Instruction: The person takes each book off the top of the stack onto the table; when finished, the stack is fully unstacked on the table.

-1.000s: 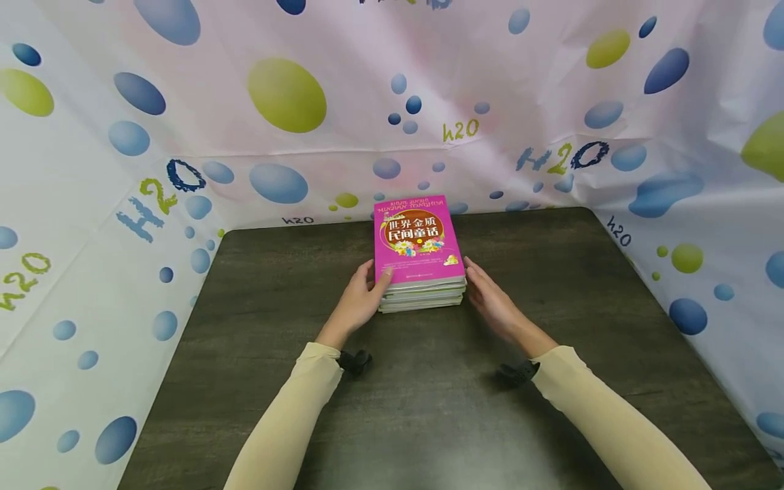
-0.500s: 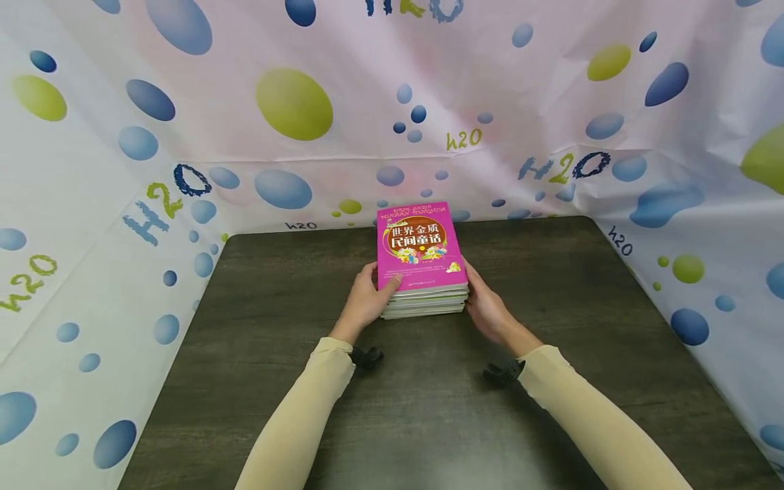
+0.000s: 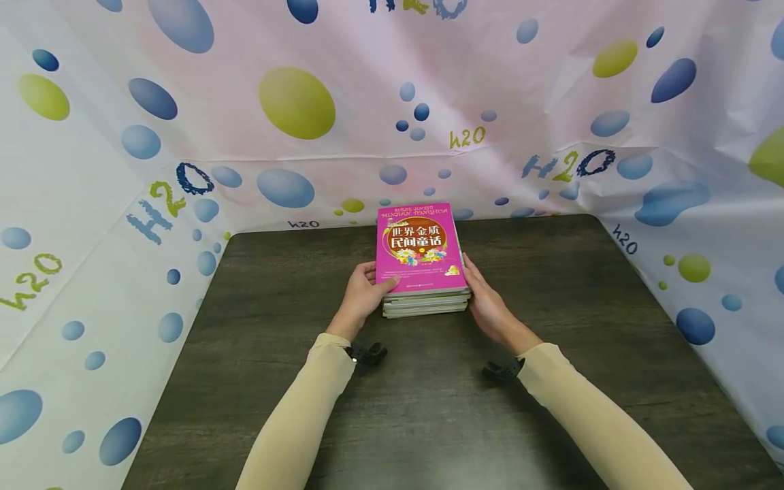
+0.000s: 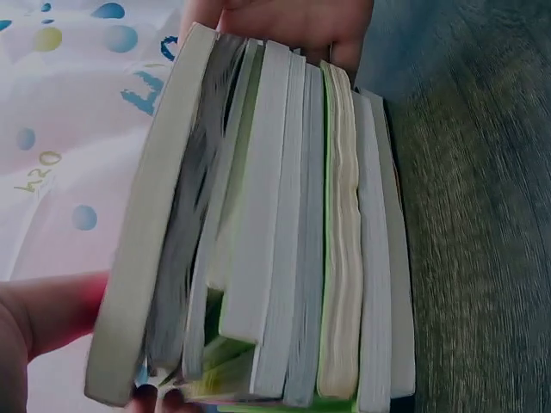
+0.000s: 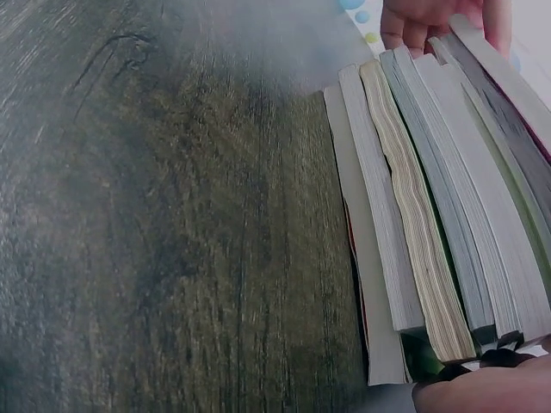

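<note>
A pink book (image 3: 416, 265) with a brown oval and white lettering tops a stack of several books (image 3: 425, 305) at the table's far side. My left hand (image 3: 361, 296) pinches the pink book at its left near corner, thumb on the cover. In the left wrist view, fingertips (image 4: 155, 400) show beneath the top book (image 4: 151, 224). Against the stack's right side lies my right hand (image 3: 488, 306), its fingers fairly straight along the book edges. From the right wrist, page blocks (image 5: 456, 198) of differing thickness show, and part of my right hand (image 5: 486, 391) sits at the bottom corner.
The stack stands on a dark wood-grain table (image 3: 422, 408), near its back edge. A white sheet (image 3: 380, 68) with blue and green spots and "H2O" print hangs behind and along both sides. Both wrists carry black bands (image 3: 366, 354) below cream sleeves (image 3: 294, 415).
Both hands have come in against the stack, the left thumb moving further onto the pink cover. The pink book has shifted slightly left relative to the books beneath.
</note>
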`<state>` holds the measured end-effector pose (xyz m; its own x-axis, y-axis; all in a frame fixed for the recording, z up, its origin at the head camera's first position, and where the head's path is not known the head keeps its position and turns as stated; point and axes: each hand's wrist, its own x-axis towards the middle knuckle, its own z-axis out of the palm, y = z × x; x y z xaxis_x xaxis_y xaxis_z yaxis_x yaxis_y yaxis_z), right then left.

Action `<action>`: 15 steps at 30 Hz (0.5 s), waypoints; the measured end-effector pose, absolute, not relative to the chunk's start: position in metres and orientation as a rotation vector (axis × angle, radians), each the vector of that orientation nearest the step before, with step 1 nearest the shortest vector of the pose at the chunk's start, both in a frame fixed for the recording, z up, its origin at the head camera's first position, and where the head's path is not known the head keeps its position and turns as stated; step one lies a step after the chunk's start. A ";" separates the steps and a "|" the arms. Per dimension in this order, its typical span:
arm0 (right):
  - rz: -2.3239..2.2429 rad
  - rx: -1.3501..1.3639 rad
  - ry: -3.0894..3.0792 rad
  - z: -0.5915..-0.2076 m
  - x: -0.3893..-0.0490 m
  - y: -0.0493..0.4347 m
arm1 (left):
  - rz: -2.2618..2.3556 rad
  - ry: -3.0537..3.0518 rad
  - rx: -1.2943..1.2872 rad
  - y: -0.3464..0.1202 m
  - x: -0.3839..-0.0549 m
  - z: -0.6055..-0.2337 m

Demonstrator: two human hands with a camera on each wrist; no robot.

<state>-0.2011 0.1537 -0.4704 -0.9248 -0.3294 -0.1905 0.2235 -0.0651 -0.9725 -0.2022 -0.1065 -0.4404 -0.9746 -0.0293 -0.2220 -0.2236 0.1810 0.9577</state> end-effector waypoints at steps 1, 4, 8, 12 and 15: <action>-2.046 -0.113 1.846 -0.470 -0.201 0.154 | 1.927 2.263 -0.271 -0.107 -0.203 -0.440; -2.037 -0.108 1.850 -0.471 -0.203 0.153 | 1.963 2.228 -0.303 -0.109 -0.202 -0.439; -1.999 -0.104 1.872 -0.472 -0.204 0.153 | 1.957 2.238 -0.303 -0.116 -0.200 -0.437; -1.976 -0.114 1.885 -0.473 -0.204 0.154 | 2.009 2.146 -0.342 -0.125 -0.196 -0.437; -1.973 -0.128 1.892 -0.474 -0.203 0.157 | 2.095 1.994 -0.354 -0.129 -0.194 -0.436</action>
<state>-0.2033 0.1567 -0.4743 -0.9150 -0.3461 -0.2075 0.2219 -0.0021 -0.9751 -0.1944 -0.1295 -0.4359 -0.9450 -0.0019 -0.3270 -0.3265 -0.0497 0.9439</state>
